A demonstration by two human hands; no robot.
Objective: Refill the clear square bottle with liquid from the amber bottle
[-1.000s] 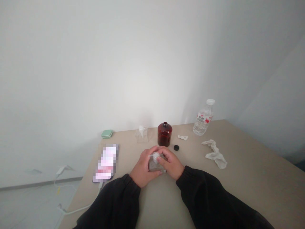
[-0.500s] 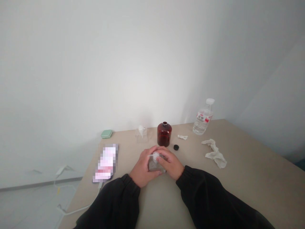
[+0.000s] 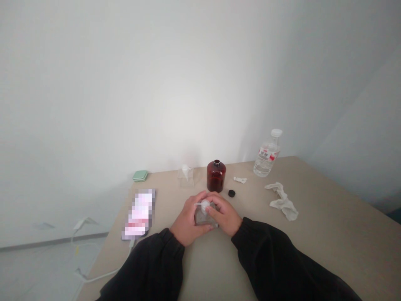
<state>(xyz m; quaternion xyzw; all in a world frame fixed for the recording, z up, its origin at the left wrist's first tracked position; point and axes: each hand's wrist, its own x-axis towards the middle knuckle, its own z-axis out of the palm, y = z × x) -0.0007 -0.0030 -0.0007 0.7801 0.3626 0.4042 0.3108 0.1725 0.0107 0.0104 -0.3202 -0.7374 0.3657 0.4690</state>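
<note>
Head: bottle (image 3: 203, 216) well inside table (image 3: 313, 242) edges

From where I sit, this looks like a plain spare room in a home or a small office, and I cannot tell which. White painted walls (image 3: 188, 83) meet in a corner, and a beige bench (image 3: 313, 246) is pushed up against them. A pale floor (image 3: 37, 267) shows at the left, with a white cable (image 3: 103, 274) trailing across it up to a phone (image 3: 139, 213) on the bench. What lies on the bench is everyday stuff: a dark red bottle (image 3: 216, 177), a plastic water bottle (image 3: 266, 156), a small clear pump bottle (image 3: 203, 215), a crumpled white cloth (image 3: 282, 202) and a little green case (image 3: 140, 176). The light is soft and even, like ordinary indoor light.
</note>
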